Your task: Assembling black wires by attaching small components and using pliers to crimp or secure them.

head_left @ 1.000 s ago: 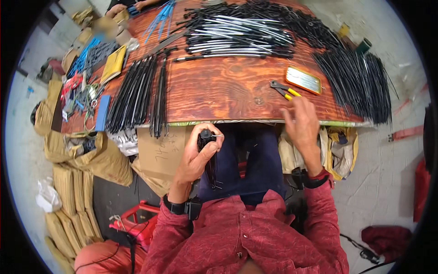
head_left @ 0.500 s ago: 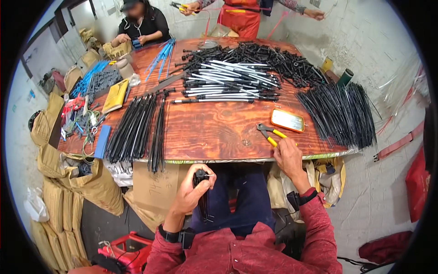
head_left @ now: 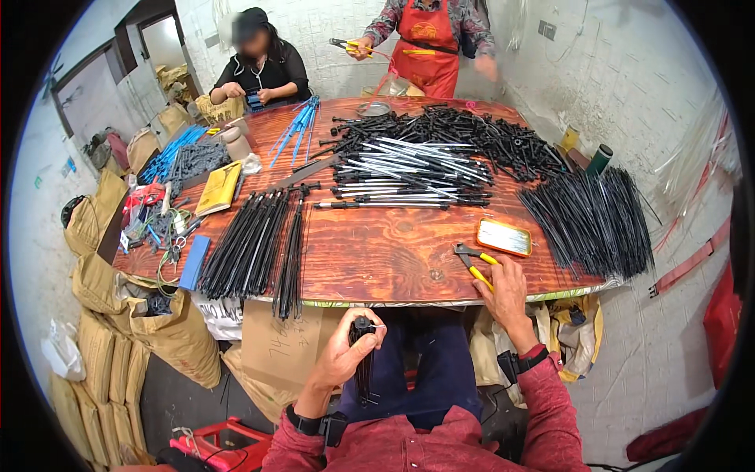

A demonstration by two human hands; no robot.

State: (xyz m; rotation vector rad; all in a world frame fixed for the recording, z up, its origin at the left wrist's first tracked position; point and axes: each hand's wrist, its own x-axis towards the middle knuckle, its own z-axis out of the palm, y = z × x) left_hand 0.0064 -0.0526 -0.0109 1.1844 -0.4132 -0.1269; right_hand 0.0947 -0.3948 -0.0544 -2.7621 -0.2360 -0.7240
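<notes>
My left hand [head_left: 352,348] is closed around a bundle of thin black rods [head_left: 364,376] hanging over my lap, dark round ends upward. A small pale pin or wire end [head_left: 377,326] sticks out beside the thumb and fingers. At the table's front edge, my right hand [head_left: 510,291] bends its fingers over the yellow handles of a pair of end-cutting pliers [head_left: 474,263]. The pliers lie on the wood, jaws pointing away to the left; the fingers partly hide the handles. Just beyond them sits an orange-rimmed tin [head_left: 504,237] holding many small pale pins.
Black rod bundles [head_left: 245,245] overhang the table [head_left: 377,267] front-left; loose black rods [head_left: 590,216] lie right. Behind are silver-and-black rods [head_left: 417,173] and black parts [head_left: 464,126]. A yellow pouch [head_left: 219,189] lies left. Two people work across the table, one holding yellow-handled pliers [head_left: 351,47].
The view has tilted up, so the table sits lower in the picture. Across the table, the aproned person's arms have drawn inward. My hands keep their holds.
</notes>
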